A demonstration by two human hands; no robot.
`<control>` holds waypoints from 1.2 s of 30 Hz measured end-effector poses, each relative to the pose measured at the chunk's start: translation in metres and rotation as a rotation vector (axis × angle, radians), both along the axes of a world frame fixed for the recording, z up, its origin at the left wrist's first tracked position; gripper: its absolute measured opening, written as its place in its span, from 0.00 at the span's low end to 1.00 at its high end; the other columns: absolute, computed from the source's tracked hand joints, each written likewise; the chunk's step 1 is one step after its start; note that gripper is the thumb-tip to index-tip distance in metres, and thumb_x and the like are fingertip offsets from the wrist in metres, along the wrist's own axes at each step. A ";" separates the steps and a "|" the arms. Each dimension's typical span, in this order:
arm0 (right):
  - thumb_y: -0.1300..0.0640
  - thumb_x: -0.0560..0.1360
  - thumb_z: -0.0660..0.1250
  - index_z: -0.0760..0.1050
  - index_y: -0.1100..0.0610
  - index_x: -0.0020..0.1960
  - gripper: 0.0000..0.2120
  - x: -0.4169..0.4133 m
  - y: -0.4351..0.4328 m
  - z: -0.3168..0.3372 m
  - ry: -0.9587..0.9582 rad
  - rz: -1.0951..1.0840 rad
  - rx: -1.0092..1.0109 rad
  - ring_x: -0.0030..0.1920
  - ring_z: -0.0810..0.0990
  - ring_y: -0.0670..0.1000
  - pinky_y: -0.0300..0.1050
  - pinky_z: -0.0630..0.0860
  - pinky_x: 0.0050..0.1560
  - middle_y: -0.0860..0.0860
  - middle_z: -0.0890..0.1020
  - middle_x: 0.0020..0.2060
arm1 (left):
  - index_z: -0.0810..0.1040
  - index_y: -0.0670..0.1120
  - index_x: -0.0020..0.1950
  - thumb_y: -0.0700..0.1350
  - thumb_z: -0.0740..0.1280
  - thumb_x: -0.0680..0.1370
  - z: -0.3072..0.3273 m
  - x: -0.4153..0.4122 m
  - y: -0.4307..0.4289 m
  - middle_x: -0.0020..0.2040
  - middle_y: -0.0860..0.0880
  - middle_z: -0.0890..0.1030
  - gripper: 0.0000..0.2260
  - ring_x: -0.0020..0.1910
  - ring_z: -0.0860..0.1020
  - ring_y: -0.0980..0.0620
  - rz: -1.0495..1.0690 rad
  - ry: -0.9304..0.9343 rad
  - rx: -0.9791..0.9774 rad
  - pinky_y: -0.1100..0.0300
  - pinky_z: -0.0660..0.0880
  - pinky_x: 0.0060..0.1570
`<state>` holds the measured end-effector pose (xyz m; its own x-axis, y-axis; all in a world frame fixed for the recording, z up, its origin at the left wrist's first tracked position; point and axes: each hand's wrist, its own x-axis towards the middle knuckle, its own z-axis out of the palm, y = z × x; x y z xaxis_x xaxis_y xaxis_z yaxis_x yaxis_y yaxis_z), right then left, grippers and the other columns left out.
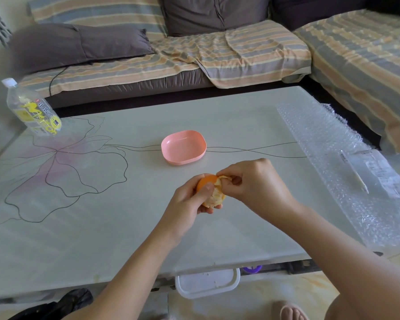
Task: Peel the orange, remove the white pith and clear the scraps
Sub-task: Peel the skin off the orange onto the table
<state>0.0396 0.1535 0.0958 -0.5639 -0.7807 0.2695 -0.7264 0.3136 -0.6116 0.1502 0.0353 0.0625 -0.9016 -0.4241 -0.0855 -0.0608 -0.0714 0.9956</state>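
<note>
1. Orange point(209, 191): partly peeled. Rind is kept on the upper left part, and pale, pith-covered flesh is bared on the lower right part. It is held over the near middle of the table point(102, 227), at 6 o'clock from the dish.

2. Left hand point(189, 204): brought in from 7 o'clock. Its fingers are curled under and round the orange and its thumb is pressed on the fruit's face, so the hand is clamped on the fruit.

3. Right hand point(256, 183): brought in from 4 o'clock. Thumb and fingers are closed in a pinch on a flap of peel point(223, 179) at the top of the orange. The flap is joined to the rind.

4. Dish point(183, 147): pink, shallow, with rounded corners. It is set on the table at 12 o'clock from the orange, apart from both hands.

5. Bottle point(32, 109): clear plastic with a white cap and a yellow label, stood at the table's far left corner, at 10 o'clock from the dish.

6. Bubble wrap point(333, 146): a sheet laid along the table's right side, at 3 o'clock from the dish. A thin white stick point(360, 182) is laid on it.

7. Sofa point(217, 54): covered in striped cloth, placed beyond the table at 12 o'clock. A dark grey cushion point(79, 47) is laid on it at 11 o'clock.

8. Container point(207, 282): white, seen below the table's near edge at 6 o'clock. A black bag point(62, 303) is seen at 7 o'clock.
</note>
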 end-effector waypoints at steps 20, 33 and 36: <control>0.55 0.80 0.57 0.73 0.55 0.66 0.16 -0.049 -0.001 -0.018 -0.278 -0.305 0.259 0.46 0.77 0.51 0.40 0.68 0.42 0.53 0.80 0.55 | 0.75 0.41 0.52 0.47 0.58 0.76 0.018 -0.001 -0.002 0.40 0.43 0.82 0.12 0.38 0.81 0.42 0.102 0.081 0.698 0.58 0.76 0.36; 0.50 0.70 0.73 0.80 0.51 0.57 0.16 -0.006 -0.002 -0.005 -0.215 0.212 -0.050 0.42 0.79 0.44 0.35 0.75 0.46 0.49 0.79 0.43 | 0.75 0.41 0.53 0.47 0.69 0.62 0.003 -0.007 0.000 0.47 0.44 0.83 0.21 0.42 0.81 0.53 0.090 0.041 0.350 0.61 0.77 0.38; 0.53 0.74 0.70 0.80 0.49 0.58 0.13 -0.006 0.001 -0.004 -0.138 0.239 -0.030 0.42 0.78 0.44 0.35 0.74 0.45 0.48 0.79 0.42 | 0.75 0.43 0.53 0.48 0.69 0.61 0.000 -0.005 -0.002 0.45 0.46 0.82 0.22 0.39 0.80 0.54 0.098 0.024 0.232 0.61 0.76 0.38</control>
<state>0.0340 0.1546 0.0918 -0.3978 -0.8886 0.2281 -0.6866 0.1234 -0.7165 0.1449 0.0330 0.0626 -0.8598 -0.4814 -0.1702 -0.0191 -0.3027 0.9529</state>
